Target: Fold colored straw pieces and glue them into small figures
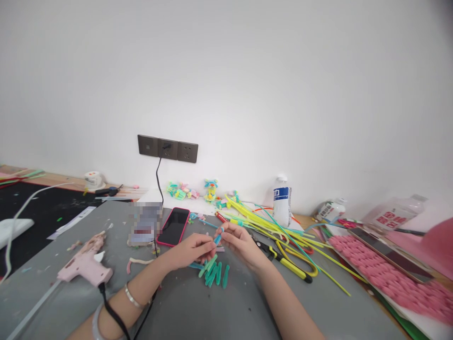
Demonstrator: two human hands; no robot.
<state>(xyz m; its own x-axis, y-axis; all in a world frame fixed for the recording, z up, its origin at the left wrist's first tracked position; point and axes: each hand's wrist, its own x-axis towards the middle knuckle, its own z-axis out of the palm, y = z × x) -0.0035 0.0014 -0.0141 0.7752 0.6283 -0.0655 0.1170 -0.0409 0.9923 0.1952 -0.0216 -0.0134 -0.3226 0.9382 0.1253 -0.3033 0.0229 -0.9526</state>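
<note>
Near the middle of the grey mat, my left hand and my right hand meet at a short blue pipe cleaner piece. Both hands pinch it with thumb and fingers, and part of it is hidden behind them. Just below lie several short green and teal pipe cleaner pieces in a loose pile. A blue strand runs behind the fingers from a small blue loop. Right of my right hand are yellow-handled pliers.
A pink glue gun with its cord lies at left. Behind my hands are a pink-edged phone and small pipe cleaner figures by the wall. Long yellow pipe cleaners, a white bottle and a pink woven mat are at right.
</note>
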